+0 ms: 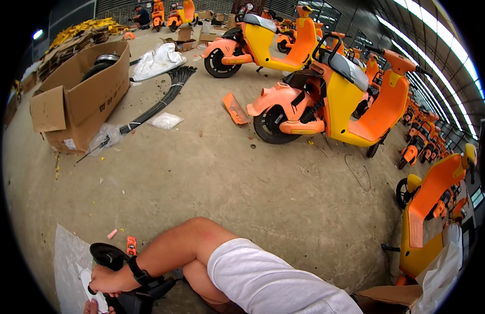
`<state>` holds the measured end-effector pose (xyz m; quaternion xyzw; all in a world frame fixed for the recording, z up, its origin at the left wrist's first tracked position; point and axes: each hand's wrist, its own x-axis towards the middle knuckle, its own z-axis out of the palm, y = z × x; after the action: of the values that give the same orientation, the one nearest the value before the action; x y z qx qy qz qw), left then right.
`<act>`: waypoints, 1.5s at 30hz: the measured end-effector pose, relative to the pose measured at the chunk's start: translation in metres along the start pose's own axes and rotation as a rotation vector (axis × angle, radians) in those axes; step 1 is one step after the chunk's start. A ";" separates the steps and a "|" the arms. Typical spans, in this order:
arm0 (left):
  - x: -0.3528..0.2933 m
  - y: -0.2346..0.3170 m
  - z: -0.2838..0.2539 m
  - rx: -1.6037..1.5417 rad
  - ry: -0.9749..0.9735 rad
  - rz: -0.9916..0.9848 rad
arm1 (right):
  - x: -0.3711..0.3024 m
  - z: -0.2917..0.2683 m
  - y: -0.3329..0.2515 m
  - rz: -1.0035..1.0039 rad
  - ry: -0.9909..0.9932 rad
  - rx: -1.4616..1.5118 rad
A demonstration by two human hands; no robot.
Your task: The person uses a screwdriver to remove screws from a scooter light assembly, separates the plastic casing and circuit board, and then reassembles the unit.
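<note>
Close handwork at 7 to 8 o'clock. The right hand [107, 281], strapped at the wrist with a black band [139, 270], was closed on the upper part of a white piece [99, 298]; the left hand [89, 307], cut by the lower rim of the view, had its fingers at the lower end, how tightly could not be told. The 2 hands were thus together on 1 object. The step in hand was judged to be a fine adjustment of this piece; the next move appeared to call for steady support from the left fingers and small, exact motion from the right. The piece was pale, narrow and smooth-looking, with a dark bit at the right fingertips, either its own feature or a separate item.

Just beside the hands, at 7 to 8 o'clock, stood a black disc-shaped part [107, 255] and a small orange part [131, 245], with a translucent plastic sheet [68, 256] at 8 o'clock. Well apart were a cardboard box [98, 97] and a bundle of black cables [161, 103] at 10 o'clock, and an orange-and-yellow electric scooter [339, 107] at 2 o'clock.
</note>
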<state>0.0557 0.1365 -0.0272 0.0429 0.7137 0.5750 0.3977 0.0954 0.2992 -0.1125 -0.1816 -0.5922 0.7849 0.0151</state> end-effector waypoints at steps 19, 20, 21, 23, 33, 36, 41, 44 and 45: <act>0.029 -0.030 -0.027 0.097 0.197 0.140 | -0.016 -0.005 -0.016 0.038 -0.192 0.139; 0.028 -0.028 -0.030 0.105 0.193 0.137 | -0.018 -0.007 -0.019 0.055 -0.182 0.147; 0.028 -0.028 -0.033 0.114 0.188 0.133 | -0.020 -0.008 -0.023 0.072 -0.171 0.154; 0.032 -0.022 -0.031 0.112 0.169 0.163 | -0.020 -0.012 -0.032 0.071 -0.170 0.123; 0.033 -0.033 -0.031 -0.003 0.072 0.195 | -0.025 -0.011 -0.035 0.065 -0.148 0.056; 0.030 -0.027 -0.026 -0.037 0.050 0.183 | -0.027 -0.010 -0.035 0.066 -0.128 0.048; 0.030 -0.026 -0.024 -0.029 -0.011 0.186 | -0.029 -0.008 -0.037 0.034 -0.116 0.051; 0.021 -0.020 -0.018 -0.009 -0.026 0.170 | -0.027 -0.009 -0.035 0.017 -0.117 0.067; 0.017 -0.016 -0.015 0.001 -0.033 0.158 | -0.026 -0.009 -0.035 0.013 -0.116 0.078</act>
<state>0.0410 0.1279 -0.0492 0.1090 0.7017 0.6034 0.3628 0.1159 0.3115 -0.0749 -0.1393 -0.5600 0.8165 -0.0174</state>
